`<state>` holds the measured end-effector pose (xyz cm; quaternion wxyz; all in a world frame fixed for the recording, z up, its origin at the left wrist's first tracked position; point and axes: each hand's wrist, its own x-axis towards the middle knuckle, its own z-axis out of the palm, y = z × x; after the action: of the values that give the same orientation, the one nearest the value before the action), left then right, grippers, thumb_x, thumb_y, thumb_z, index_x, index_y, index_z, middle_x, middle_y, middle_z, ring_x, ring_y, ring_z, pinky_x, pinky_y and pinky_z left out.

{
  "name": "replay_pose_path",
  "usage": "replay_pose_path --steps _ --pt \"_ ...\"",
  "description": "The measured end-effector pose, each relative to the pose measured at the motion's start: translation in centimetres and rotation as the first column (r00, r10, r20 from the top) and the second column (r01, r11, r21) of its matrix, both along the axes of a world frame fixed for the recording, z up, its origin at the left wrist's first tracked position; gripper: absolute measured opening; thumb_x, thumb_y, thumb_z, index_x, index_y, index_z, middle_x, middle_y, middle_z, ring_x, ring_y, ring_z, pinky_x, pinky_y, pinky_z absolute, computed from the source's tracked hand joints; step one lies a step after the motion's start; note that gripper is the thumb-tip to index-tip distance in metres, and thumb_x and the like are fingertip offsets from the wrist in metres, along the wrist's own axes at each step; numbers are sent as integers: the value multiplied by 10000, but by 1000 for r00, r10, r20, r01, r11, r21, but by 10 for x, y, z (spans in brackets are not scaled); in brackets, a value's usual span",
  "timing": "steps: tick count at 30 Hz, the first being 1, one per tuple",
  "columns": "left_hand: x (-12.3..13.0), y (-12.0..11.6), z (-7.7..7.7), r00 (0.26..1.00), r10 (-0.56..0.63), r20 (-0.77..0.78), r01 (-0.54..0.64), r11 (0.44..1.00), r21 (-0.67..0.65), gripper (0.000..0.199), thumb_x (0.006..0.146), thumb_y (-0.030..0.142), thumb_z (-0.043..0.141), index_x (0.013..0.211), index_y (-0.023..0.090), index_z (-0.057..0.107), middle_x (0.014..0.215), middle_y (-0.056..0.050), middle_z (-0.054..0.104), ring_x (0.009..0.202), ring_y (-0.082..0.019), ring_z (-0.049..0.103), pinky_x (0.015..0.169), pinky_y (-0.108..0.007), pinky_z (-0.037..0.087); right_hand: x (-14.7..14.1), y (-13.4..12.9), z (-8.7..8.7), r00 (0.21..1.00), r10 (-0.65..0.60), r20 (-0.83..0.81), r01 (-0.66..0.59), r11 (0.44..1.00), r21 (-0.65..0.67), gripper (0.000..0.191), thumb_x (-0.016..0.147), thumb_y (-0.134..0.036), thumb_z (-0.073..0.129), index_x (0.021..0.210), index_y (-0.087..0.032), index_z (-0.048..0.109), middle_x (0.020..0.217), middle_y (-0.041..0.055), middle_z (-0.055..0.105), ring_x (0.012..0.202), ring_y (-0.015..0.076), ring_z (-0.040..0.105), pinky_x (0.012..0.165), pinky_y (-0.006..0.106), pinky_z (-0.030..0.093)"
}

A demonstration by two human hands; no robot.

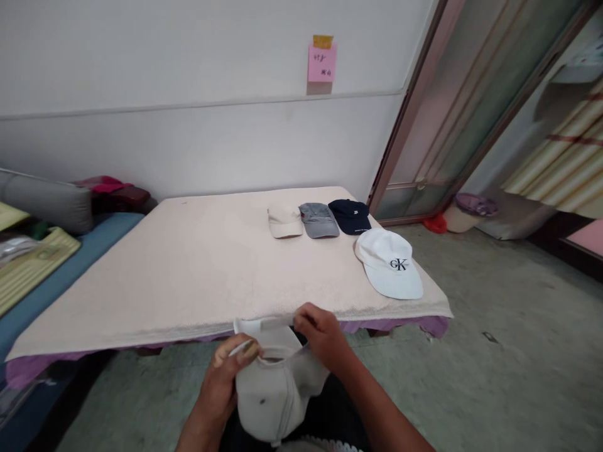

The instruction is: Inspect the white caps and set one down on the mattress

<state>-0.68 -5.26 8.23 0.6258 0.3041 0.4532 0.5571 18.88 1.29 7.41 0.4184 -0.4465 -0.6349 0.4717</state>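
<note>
A light beige cap [264,402] is held between both hands, just in front of the table's near edge. My left hand [221,376] grips its left side, thumb on top. My right hand [325,336] pinches the cap's edge at the upper right. On the pale-covered table [188,263] lie a cream cap [284,221], a grey cap [319,220] and a navy cap [349,216] side by side at the back right. Nearer, at the right edge, sits a white cap [389,262] with black letters.
Behind the table stands a white wall with a pink note [321,63]. A grey cushion [47,198] and folded items lie at the left on a blue surface. At the right are a sliding door, a bin [464,215] and a striped curtain [560,150].
</note>
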Motion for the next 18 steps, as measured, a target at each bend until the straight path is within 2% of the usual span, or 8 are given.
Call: replay_pose_path --steps 3,5,6,8,11,14,16,18 --pt "-2 1 5 984 102 147 -111 992 53 220 617 356 721 651 147 661 595 -14 629 519 -130 546 499 -215 426 2 7 -14 948 -190 -255 124 959 -254 227 799 -328 516 630 -178 497 571 -12 538 539 125 474 544 251 365" --pt "-2 5 11 940 230 252 -234 972 -13 174 629 318 714 696 164 670 604 -2 648 528 -132 575 530 -220 457 4 5 -18 867 -244 -435 74 926 -371 278 813 -399 506 640 -181 493 591 -6 539 557 134 490 555 260 389" --pt "-1 7 14 903 308 299 -300 951 -73 154 637 298 707 725 175 678 613 3 664 538 -137 597 551 -227 474 4 2 -17 837 -234 -495 29 922 -387 297 826 -421 492 652 -181 504 605 -4 536 573 137 492 560 261 393" --pt "0 13 20 821 441 362 -393 897 -202 132 673 263 671 785 197 695 636 3 698 566 -154 637 591 -246 502 6 -7 -13 838 -144 -526 -58 935 -349 339 862 -449 438 701 -174 555 652 10 546 613 142 489 572 260 391" --pt "1 18 29 751 523 403 -432 851 -299 154 757 214 581 847 211 706 647 -4 721 572 -162 663 620 -261 522 10 -21 -3 899 127 -420 -229 952 -202 400 845 -516 453 795 -160 627 755 36 583 702 164 494 618 271 393" --pt "4 21 37 739 515 435 -419 856 -302 199 810 231 543 924 229 705 664 -1 729 553 -155 663 660 -278 534 11 -30 2 838 412 -357 -486 861 -148 355 763 -494 599 826 -148 647 787 27 589 733 171 506 655 276 395" --pt "6 22 41 739 503 448 -399 863 -310 214 830 255 530 956 235 701 689 1 733 561 -148 666 684 -279 537 10 -32 3 804 462 -373 -549 818 -170 303 781 -435 611 800 -135 647 742 17 583 683 150 509 631 265 389" --pt "5 24 42 741 507 440 -398 860 -320 218 845 260 512 946 227 702 704 2 732 586 -143 670 697 -271 536 9 -31 4 813 363 -455 -489 850 -195 279 796 -406 612 778 -130 647 709 21 594 639 138 519 602 256 392"
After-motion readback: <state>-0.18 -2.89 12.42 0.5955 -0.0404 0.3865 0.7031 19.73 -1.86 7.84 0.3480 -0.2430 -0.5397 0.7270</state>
